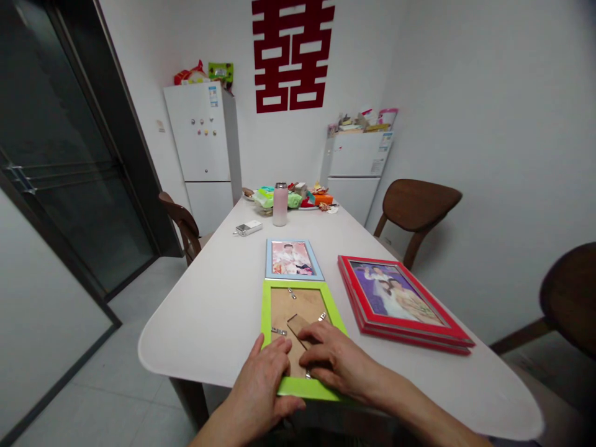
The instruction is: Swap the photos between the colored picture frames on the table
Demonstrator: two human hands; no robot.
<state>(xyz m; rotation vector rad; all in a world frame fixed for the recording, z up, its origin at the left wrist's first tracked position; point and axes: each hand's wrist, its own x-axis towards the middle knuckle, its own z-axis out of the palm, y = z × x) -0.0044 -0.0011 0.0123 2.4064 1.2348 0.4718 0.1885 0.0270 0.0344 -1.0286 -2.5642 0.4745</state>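
Note:
A lime-green picture frame (pixel 266 310) lies face down at the table's near edge. Its brown backing board (pixel 280 303) shows, with small metal clips around it and a narrow stand (pixel 297 323) in the middle. My left hand (pixel 266 379) grips the frame's lower left side, fingers over the backing and thumb by the front edge. Curled over the backing, my right hand (pixel 339 359) has its fingers at the stand and its thumb close to the bottom clip (pixel 308 374). Just beyond lies a light-blue picture frame (pixel 269 261), face up, holding a photo.
Red picture frames (pixel 410 330) are stacked at the right. Farther back stand a pink bottle (pixel 280 206) and a small whitish device (pixel 249 228), with colourful packets (pixel 265 197) behind. Wooden chairs (pixel 419 202) flank the white table (pixel 200 310).

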